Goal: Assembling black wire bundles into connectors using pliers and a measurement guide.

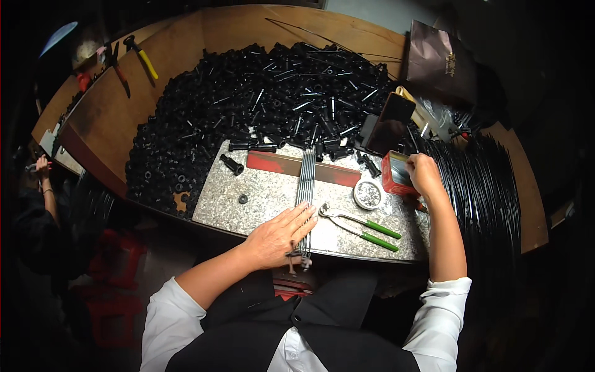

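My left hand (276,239) lies flat, fingers stretched out together, across a bundle of thin dark rods (307,177) on the speckled board (217,198). The rods run from the board's near edge over a worn red-brown bar (273,163). My right hand (424,173) is at a small red box (390,177), its fingers curled down at the opening; what they pinch, if anything, is hidden. Between my hands lie end-cutting pincers (379,240) with green handles. Beside the red box stands a small white cup (357,201) of tiny silvery pieces.
A large heap of black tubular parts (248,93) fills the bench behind the board. A phone (395,121) leans near the red box. Long black rods (489,192) hang at right, below a dark paper bag (437,59). Yellow-handled pliers (147,63) hang left; another person's hand (43,166) shows beyond.
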The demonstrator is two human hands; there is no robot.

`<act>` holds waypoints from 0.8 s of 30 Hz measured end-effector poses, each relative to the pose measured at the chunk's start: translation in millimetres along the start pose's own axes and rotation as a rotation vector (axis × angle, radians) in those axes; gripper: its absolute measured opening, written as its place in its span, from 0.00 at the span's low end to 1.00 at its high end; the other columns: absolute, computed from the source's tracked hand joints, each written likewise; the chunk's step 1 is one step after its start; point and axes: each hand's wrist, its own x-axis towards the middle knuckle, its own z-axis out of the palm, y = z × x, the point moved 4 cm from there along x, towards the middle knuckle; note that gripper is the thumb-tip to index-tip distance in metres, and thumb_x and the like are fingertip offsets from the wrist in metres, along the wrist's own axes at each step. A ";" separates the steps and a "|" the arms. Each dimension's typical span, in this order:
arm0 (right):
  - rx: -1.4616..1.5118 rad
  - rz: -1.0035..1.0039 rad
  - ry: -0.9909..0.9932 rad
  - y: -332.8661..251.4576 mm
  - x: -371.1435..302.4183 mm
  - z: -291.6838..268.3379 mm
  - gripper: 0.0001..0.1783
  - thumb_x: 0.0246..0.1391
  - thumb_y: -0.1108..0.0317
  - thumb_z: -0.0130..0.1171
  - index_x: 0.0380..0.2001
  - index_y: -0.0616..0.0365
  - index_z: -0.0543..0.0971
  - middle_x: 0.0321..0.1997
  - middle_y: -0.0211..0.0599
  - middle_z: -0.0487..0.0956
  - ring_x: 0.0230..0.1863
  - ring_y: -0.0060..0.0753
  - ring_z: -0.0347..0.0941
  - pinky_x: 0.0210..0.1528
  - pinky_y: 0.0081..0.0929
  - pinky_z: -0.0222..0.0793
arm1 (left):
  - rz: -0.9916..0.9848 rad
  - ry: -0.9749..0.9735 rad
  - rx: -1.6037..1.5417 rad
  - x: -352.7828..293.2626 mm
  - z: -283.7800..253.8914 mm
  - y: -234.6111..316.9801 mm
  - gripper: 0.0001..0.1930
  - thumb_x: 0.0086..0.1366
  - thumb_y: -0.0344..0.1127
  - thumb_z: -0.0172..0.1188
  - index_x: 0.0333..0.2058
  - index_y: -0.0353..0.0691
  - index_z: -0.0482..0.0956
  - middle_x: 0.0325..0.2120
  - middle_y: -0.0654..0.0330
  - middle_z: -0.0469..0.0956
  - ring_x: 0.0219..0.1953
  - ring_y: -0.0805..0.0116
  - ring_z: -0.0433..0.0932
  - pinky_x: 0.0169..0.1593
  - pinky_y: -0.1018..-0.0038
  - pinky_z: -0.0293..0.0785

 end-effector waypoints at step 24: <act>-0.166 -0.052 -0.125 32.8 -8.2 4.4 0.06 0.42 0.75 0.61 0.27 0.66 0.78 0.32 0.58 0.78 0.38 0.59 0.75 0.40 0.45 0.70 | -0.128 -0.127 0.067 2.3 -2.0 -7.4 0.49 0.47 0.58 0.66 0.64 0.44 0.56 0.66 0.48 0.51 0.68 0.43 0.46 0.66 0.49 0.46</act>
